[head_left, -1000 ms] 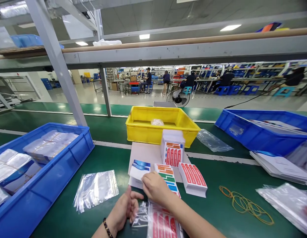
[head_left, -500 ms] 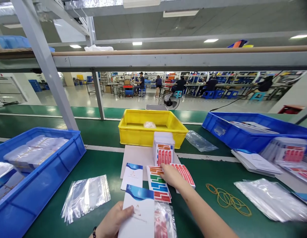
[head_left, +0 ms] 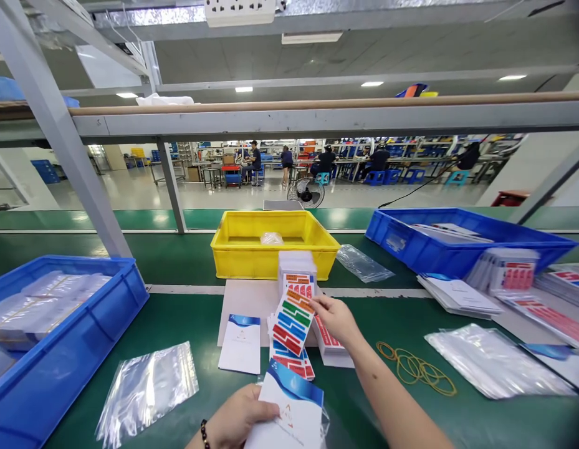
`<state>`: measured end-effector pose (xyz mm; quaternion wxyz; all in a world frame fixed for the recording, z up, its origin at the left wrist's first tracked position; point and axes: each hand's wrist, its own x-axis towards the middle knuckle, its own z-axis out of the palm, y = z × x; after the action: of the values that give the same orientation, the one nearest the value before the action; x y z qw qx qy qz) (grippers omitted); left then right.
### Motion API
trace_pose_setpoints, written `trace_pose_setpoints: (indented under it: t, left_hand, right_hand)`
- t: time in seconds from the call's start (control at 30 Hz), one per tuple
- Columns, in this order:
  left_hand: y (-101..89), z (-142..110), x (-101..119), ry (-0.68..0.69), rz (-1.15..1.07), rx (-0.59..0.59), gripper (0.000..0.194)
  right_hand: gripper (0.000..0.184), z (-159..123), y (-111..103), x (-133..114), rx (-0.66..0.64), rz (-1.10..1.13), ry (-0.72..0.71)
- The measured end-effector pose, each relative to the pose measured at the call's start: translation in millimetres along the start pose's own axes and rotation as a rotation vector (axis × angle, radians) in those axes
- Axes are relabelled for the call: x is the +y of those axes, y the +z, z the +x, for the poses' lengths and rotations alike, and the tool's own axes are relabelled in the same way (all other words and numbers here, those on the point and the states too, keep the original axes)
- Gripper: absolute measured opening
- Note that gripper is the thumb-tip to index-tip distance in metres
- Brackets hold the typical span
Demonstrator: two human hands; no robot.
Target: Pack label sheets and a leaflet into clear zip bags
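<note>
My left hand (head_left: 242,416) is closed on a white booklet (head_left: 289,405) with a blue wave along its top, thumb on the front. Pinched at its upper right corner, a sticker sheet (head_left: 293,321) of orange, green, blue and red shapes hangs from my right hand (head_left: 334,319). Below it lies a pile of similar sheets (head_left: 293,365), partly covered by the held one. Left of that pile rests a stack of matching booklets (head_left: 240,344). To the right is a stack of red label sheets (head_left: 330,340), partly behind my right hand. Clear bag plastic shows behind the held booklet.
Flat zip bags (head_left: 149,390) lie at left beside a blue bin (head_left: 125,312) of packed bundles. A yellow bin (head_left: 270,262) stands behind an upright card stack (head_left: 297,268). Rubber bands (head_left: 417,369), more bags (head_left: 490,362) and another blue bin (head_left: 411,249) are at right.
My left hand has taken up a booklet and now holds it tilted. My right hand went from the booklets to the sticker pile and has lifted one sheet. The camera view has shifted right.
</note>
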<state>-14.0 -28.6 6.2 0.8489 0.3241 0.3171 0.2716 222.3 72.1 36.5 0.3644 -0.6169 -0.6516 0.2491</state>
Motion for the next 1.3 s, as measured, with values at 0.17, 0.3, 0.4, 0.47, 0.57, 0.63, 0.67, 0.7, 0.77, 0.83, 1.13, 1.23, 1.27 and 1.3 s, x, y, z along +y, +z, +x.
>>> trace_pose_setpoints:
  t: [0.17,0.3,0.4,0.47,0.57,0.63,0.67,0.7,0.77,0.83,1.13,1.23,1.27,1.3]
  left_hand:
    - [-3.5,9,-2,0.006,-0.183,0.125,0.05]
    - [4.2,8,4,-0.013,-0.244,0.189,0.044]
    - [5.7,7,5,-0.039,-0.183,0.224,0.033]
    - [5.3,6,5,-0.047,-0.166,0.25,0.031]
    - [5.1,6,6,-0.049,-0.162,0.258,0.03]
    - [4.8,6,5,-0.057,-0.159,0.245,0.03]
    - [4.3,6,5,-0.064,-0.157,0.239,0.029]
    - [3.6,6,4,-0.066,-0.156,0.236,0.029]
    - [1.2,7,1,-0.058,-0.155,0.233,0.028]
    - [-1.2,8,-1,-0.042,-0.162,0.228,0.028]
    - [4.0,5,7,-0.029,-0.192,0.261,0.027]
    - [7.2,5,12,-0.018,-0.217,0.299,0.027]
    - [7.6,5,12,-0.02,-0.234,0.311,0.028]
    - [7.7,5,13,-0.023,-0.253,0.322,0.029]
  right_hand:
    - [0.046,-34,10,-6,-0.021,0.178,0.091]
    - [0.034,-66,34,-14,-0.266,0.302,0.133]
    - [0.032,-68,31,-3,-0.034,0.049,-0.005]
    - [0.035,-61,21,10,0.177,-0.255,-0.097]
    - [0.033,-50,12,26,0.274,-0.7,-0.079]
    - [0.03,-46,12,28,0.227,-0.891,-0.007]
    - [0.028,-45,13,27,0.201,-0.937,0.019]
    - [0.026,-45,15,25,0.179,-0.957,0.03]
    - [0.025,-45,17,22,0.162,-0.959,0.03]
    - [0.027,-45,17,19,0.155,-0.954,0.032]
    - [0.015,-47,10,30,0.158,-0.901,-0.045]
    - [0.018,-50,5,28,0.219,-0.853,-0.128]
    - [0.019,-53,5,24,0.281,-0.811,-0.194]
    - [0.02,-58,6,17,0.363,-0.744,-0.297]
